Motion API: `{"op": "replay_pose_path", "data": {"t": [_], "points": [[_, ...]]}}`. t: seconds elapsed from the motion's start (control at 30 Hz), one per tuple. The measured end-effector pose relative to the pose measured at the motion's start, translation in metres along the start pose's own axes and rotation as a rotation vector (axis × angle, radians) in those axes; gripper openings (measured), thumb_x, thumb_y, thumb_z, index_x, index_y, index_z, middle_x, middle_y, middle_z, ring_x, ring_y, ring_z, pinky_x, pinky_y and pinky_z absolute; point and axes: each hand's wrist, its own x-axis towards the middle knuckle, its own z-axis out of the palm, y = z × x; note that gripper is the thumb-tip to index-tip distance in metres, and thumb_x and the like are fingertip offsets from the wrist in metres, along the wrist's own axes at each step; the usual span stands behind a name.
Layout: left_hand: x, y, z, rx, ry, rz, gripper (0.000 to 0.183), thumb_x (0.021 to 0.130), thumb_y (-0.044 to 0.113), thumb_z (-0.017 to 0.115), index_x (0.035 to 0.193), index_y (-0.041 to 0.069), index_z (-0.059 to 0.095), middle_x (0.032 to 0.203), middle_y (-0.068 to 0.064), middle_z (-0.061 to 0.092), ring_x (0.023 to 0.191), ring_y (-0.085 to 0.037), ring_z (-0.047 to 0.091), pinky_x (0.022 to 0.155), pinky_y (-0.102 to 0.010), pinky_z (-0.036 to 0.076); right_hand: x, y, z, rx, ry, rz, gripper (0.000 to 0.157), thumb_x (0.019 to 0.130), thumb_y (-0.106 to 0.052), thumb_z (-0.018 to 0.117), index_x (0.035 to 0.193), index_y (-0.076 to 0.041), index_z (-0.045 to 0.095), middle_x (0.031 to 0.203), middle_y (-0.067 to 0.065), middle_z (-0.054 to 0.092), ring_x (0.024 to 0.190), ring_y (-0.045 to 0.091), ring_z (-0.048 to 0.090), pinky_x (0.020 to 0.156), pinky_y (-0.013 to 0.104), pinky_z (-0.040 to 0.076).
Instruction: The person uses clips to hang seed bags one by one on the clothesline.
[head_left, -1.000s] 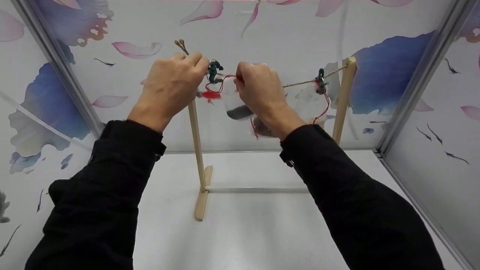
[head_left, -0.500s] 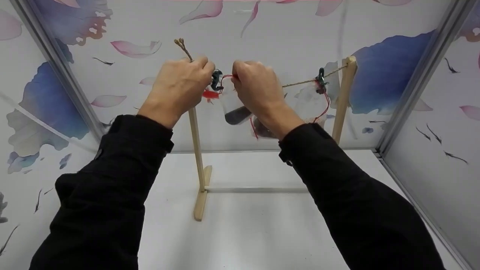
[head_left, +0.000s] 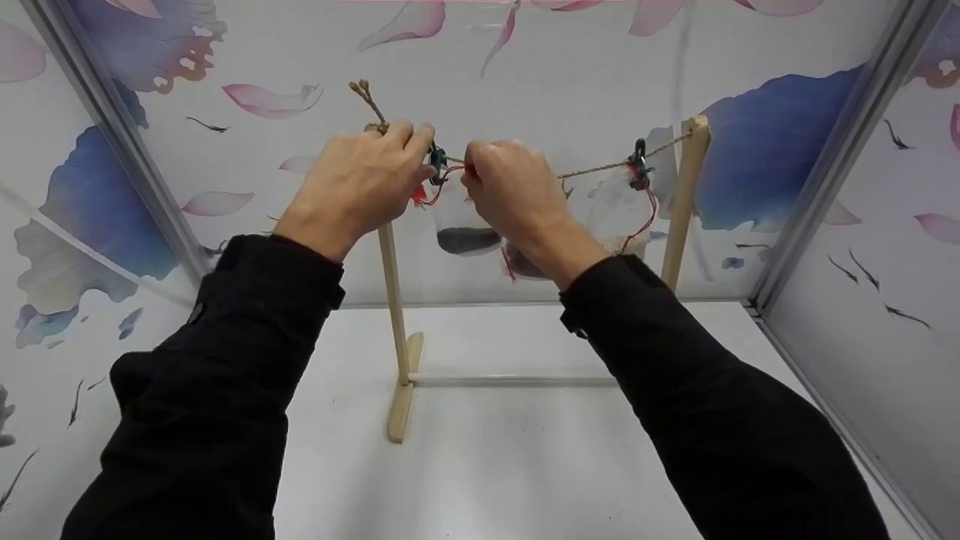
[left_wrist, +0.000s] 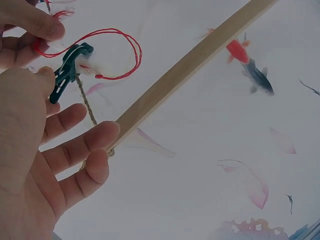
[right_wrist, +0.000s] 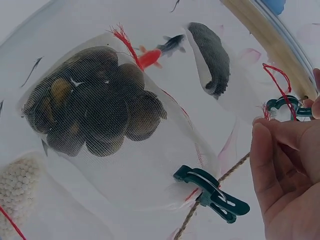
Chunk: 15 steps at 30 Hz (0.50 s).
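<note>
My left hand (head_left: 360, 180) is at a dark green clip (head_left: 438, 165) on a twine line (head_left: 592, 171). In the left wrist view its thumb and index finger lie apart on either side of the clip's handle, the other fingers loosely bent. My right hand (head_left: 517, 191) pinches the red drawstring (left_wrist: 117, 31) of a white mesh bag between thumb and fingertips; a red tassel (right_wrist: 265, 111) shows above the pinch. That mesh bag (right_wrist: 210, 57), with dark fine contents, hangs below the line between the hands. Its upper part is pale and hard to make out.
Another clip (right_wrist: 212, 195) holds a mesh bag of dark stones (right_wrist: 100, 100). A bag of white beads (right_wrist: 19, 187) hangs farther right, under a third clip (head_left: 639, 165). Wooden posts (head_left: 679, 217) carry the line above a white table (head_left: 480, 457).
My left hand has moved slightly right and down, its fingers parting around the clip. The right hand has lowered a little. The bag between them has swung from tilted to nearly straight down.
</note>
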Motion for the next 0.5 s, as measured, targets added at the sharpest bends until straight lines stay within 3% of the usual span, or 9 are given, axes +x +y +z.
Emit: {"op": "replay_pose_path", "data": {"t": [0.17, 0.37, 0.5], "points": [[-0.006, 0.000, 0.009, -0.041, 0.080, 0.000, 0.046, 0.109, 0.030, 0.047, 0.141, -0.003, 0.048, 0.112, -0.021, 0.061, 0.090, -0.041, 0.065, 0.069, -0.053, 0.056, -0.009, 0.001, -0.001, 0.042, -0.006, -0.039, 0.012, 0.098, -0.011, 0.068, 0.102, 0.001, 0.070, 0.094, 0.013, 0.074, 0.086, 0.029, 0.070, 0.077, 0.041, 0.055], [-0.027, 0.003, 0.040, -0.174, 0.314, 0.035, 0.047, 0.107, 0.030, 0.052, 0.144, 0.000, 0.051, 0.110, -0.017, 0.065, 0.072, -0.034, 0.064, 0.060, -0.046, 0.054, -0.033, 0.011, -0.002, 0.138, 0.073, -0.091, 0.018, 0.097, -0.017, 0.072, 0.106, -0.001, 0.070, 0.091, 0.009, 0.076, 0.082, 0.026, 0.070, 0.072, 0.040, 0.053], [-0.048, 0.007, 0.066, -0.250, 0.401, 0.039, 0.047, 0.106, 0.026, 0.055, 0.145, 0.002, 0.052, 0.120, -0.016, 0.065, 0.090, -0.035, 0.067, 0.071, -0.047, 0.052, -0.061, 0.019, -0.001, 0.211, 0.150, -0.144, 0.019, 0.096, -0.018, 0.073, 0.104, -0.002, 0.069, 0.091, 0.008, 0.074, 0.078, 0.020, 0.071, 0.070, 0.034, 0.055]]}}
